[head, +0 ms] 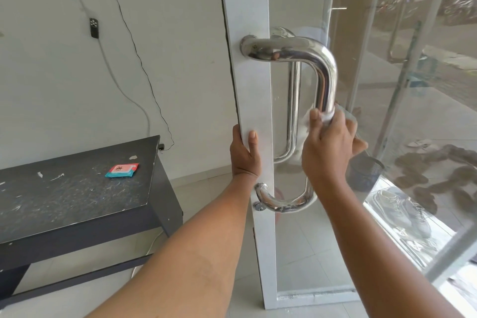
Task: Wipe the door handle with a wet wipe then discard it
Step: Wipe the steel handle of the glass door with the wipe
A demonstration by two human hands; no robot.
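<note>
The right hand (329, 147) grips a white wet wipe (327, 116) wrapped around the upright bar of a shiny steel door handle (325, 77), while the left hand (244, 156) clasps the white door frame's (251, 100) edge, with a wipes packet (121, 170) lying on a dark bench (77, 193) to the left.

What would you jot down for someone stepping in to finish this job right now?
Left hand: grips the door edge, steadying it.
Right hand: holds the wipe wrapped round the handle, midway down its upright bar.
Pack: lies on the bench.
Bin: dark mesh, on the floor past the door.
Done: wipe is out and on the handle; how much is wiped cannot be told.
Left: finish the handle, then drop the wipe in the bin.
</note>
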